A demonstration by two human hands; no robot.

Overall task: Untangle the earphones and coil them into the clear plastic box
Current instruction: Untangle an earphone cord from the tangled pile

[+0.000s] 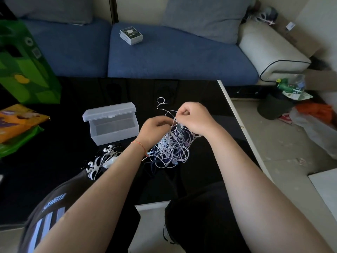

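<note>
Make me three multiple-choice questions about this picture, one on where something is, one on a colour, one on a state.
1. Where does the clear plastic box stand relative to the tangled white and purple earphone cables?
A. to their left
B. to their right
C. on the sofa

2. What colour are the sofa seat cushions?
A. red
B. blue
C. yellow

3. What state is the box lid in?
A. closed
B. missing
C. open

Answers: 1 A, the box sits on the black table left of the cables that the left hand and right hand grip. 2 B, the cushions are blue. 3 C, the lid stands tipped back behind the empty box.
</note>
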